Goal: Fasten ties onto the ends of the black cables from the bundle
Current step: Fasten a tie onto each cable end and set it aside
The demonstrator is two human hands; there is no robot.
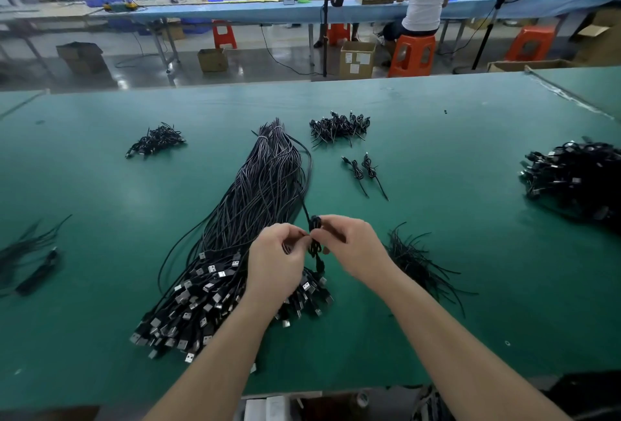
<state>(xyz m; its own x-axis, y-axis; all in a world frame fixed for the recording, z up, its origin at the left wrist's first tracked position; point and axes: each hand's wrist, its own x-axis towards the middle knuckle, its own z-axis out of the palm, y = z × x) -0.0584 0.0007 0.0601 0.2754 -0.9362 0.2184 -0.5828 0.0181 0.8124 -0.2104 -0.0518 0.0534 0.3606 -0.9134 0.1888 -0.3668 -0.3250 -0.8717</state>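
Note:
A large bundle of black cables (pixel 255 198) with silver USB plugs at its near end lies across the middle of the green table (pixel 453 252). Above the plugs, my left hand (pixel 275 256) and my right hand (pixel 353 245) meet on one coiled black cable end (pixel 315 235). Both hands pinch it between fingers and thumb. The cable runs up from the coil back into the bundle. A loose pile of black ties (pixel 416 259) lies just right of my right wrist. Two tied cable ends (pixel 364 171) lie apart beyond my hands.
Piles of tied cables sit at the far left (pixel 156 140), far middle (pixel 339 126) and right edge (pixel 578 178). More black ties and a dark tool (pixel 37 269) lie at the left edge. Behind the table a person sits on an orange stool (pixel 411 54).

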